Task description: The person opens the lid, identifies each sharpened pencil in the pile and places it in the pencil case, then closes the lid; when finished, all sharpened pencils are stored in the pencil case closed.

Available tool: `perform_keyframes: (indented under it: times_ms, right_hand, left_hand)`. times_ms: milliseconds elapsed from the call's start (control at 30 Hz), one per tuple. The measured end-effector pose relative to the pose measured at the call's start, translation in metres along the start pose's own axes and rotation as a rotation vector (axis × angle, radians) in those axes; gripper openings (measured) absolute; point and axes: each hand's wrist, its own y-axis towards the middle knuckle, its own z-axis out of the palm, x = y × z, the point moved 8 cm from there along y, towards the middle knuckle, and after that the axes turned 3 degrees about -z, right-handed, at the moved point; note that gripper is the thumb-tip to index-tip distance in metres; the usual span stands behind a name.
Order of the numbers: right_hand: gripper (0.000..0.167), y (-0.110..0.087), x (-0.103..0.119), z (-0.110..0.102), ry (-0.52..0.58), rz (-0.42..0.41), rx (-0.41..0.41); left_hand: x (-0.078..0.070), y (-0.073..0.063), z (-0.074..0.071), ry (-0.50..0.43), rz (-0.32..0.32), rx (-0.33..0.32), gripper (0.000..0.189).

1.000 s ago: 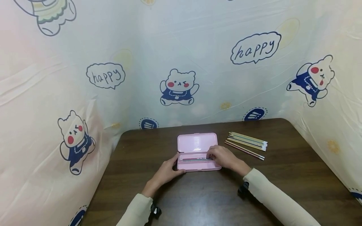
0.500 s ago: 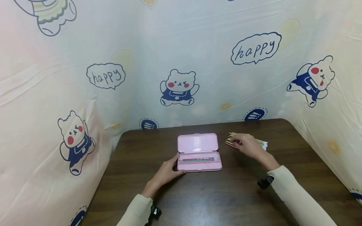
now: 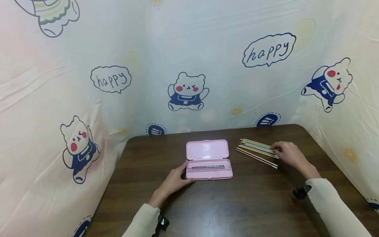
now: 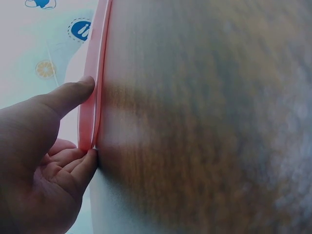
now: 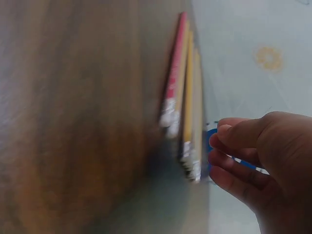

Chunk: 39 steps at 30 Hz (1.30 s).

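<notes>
A pink pencil case (image 3: 204,175) lies with its lid (image 3: 207,149) folded back on the table, a few pencils (image 3: 204,168) inside. My left hand (image 3: 173,182) holds its left end, thumb (image 4: 78,92) along the front wall and fingers round the corner. To the right of the case, several pencils (image 3: 256,148) lie side by side, white tips toward the right. My right hand (image 3: 290,154) is over those tips, fingers loosely bent. In the right wrist view, the right hand (image 5: 263,156) appears beside the pencils, including a red one (image 5: 176,68), with nothing visible between its fingers.
The dark wooden table (image 3: 207,210) has a rounded back right corner. A pale cloth (image 3: 225,85) printed with bears hangs behind it and at both sides. A dark camera (image 3: 301,192) is strapped at the right sleeve.
My right hand has left the inside of the case and moved right, across the loose pencils to their white-tipped ends. My left hand stays on the case.
</notes>
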Motion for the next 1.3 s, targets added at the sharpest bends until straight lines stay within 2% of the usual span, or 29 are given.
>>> perform_keyframes:
  times_ms: [133,333,633,900,1300]
  right_hand:
    - [0.013,-0.005,-0.013,0.012,-0.014,0.007,0.025]
    - [0.013,-0.007,-0.018,0.022,-0.029,-0.013,0.011]
    - [0.015,-0.007,-0.018,0.023,-0.046,-0.032,0.016]
    - [0.01,-0.008,-0.019,0.026,-0.051,-0.003,0.044]
    - [0.014,-0.011,-0.014,0.023,-0.036,-0.016,0.005]
  left_hand:
    - [0.0,0.0,0.0,-0.002,0.013,-0.005,0.094]
    - [0.001,0.001,0.0,-0.002,0.012,-0.004,0.094]
    - [0.002,0.0,0.001,0.001,0.011,-0.005,0.094]
    - [0.002,0.002,0.0,0.007,0.006,-0.006,0.094]
    - [0.004,0.003,0.002,0.021,0.0,-0.003,0.095]
